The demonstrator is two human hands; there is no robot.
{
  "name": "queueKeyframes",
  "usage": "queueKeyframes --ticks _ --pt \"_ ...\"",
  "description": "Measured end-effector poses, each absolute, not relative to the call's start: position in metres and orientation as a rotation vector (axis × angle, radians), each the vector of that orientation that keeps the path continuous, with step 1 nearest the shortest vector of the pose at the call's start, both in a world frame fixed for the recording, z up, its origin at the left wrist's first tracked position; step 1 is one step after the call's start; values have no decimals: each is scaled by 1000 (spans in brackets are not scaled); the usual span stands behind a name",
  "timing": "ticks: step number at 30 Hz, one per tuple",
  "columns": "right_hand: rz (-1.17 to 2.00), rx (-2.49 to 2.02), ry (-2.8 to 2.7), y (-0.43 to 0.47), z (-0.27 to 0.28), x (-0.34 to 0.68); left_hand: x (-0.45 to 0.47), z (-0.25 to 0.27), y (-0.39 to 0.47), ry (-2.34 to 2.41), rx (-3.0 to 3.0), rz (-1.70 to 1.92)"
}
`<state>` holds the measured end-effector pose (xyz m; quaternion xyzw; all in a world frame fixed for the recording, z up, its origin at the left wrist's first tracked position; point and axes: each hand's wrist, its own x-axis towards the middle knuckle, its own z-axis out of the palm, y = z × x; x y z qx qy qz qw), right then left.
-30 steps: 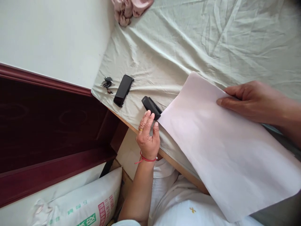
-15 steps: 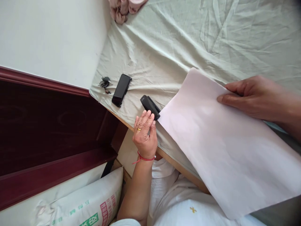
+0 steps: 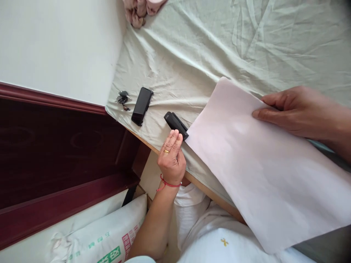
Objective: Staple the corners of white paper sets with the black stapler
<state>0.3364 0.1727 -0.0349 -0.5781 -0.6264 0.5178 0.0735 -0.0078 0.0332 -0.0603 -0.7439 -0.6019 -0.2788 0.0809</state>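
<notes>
Stapling seems underway: left hand (image 3: 172, 163) at centre touches the stapler (image 3: 174, 122), grip unclear; right hand (image 3: 294, 112) at right pinches the paper (image 3: 260, 175), which pressing needs steady.

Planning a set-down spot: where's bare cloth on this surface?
Widest: the cloth between the pink fabric and the paper, extending beyond the right hand. Narrow: a gap between the phone and the stapler. Crowded: where left hand, stapler and paper corner cluster; keys sit close beside the phone.
</notes>
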Motion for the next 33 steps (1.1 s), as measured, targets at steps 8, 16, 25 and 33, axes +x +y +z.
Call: queueKeyframes --ticks 8,16,25,33 --pt "1709 -1681 -1851 171 -33 340 -2 -67 32 -1868 -2169 -822" --pt "2097 -1324 -1500 170 -32 350 -6 -55 51 -1873 -2069 -940" --pt "1951 -1242 -1156 161 -32 345 26 -39 11 -2357 -1502 -1993" --pt "1768 -1126 -1270 161 -46 338 64 -33 2 -2934 -1565 -2517"
